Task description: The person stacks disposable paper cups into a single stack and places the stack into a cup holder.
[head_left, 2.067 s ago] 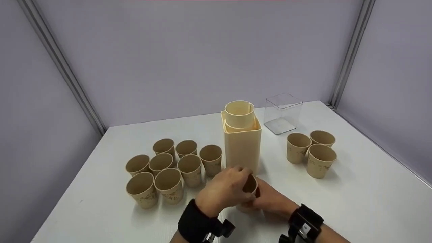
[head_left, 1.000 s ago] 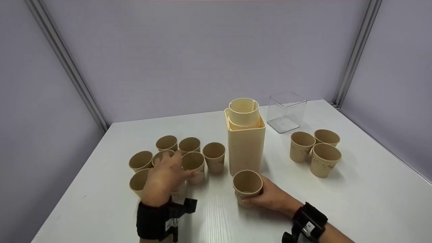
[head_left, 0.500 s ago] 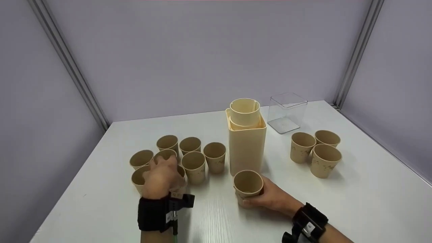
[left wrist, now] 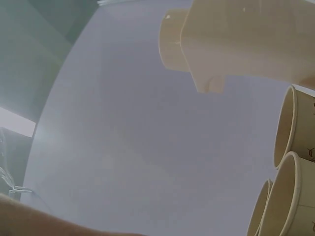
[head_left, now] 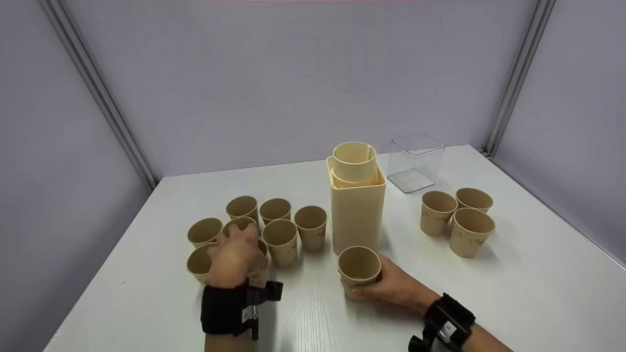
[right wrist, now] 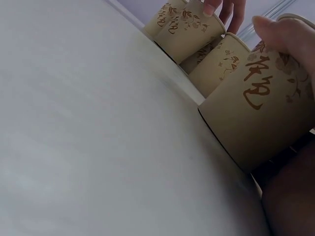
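Note:
My right hand (head_left: 386,282) grips a brown paper cup (head_left: 359,266) that stands on the white table (head_left: 513,293), just in front of a tall beige square container (head_left: 357,215). The right wrist view shows that cup (right wrist: 256,113) close up, with my fingers (right wrist: 285,34) round its printed side. My left hand (head_left: 237,252) is down over the front of a cluster of several paper cups (head_left: 279,230), its fingers curled round a front cup (head_left: 260,277) that it mostly hides. A round beige insert (head_left: 354,161) sticks out of the container's top.
Three more paper cups (head_left: 459,220) stand to the right of the container. A clear plastic box (head_left: 414,161) sits at the back right. Grey booth walls close off the table's far and side edges. The left wrist view shows the container (left wrist: 246,34) and nearby cup rims (left wrist: 295,196).
My left hand left the cup in front of the container, moved left to the cluster and settled on a front cup. My right hand kept hold of its cup in place.

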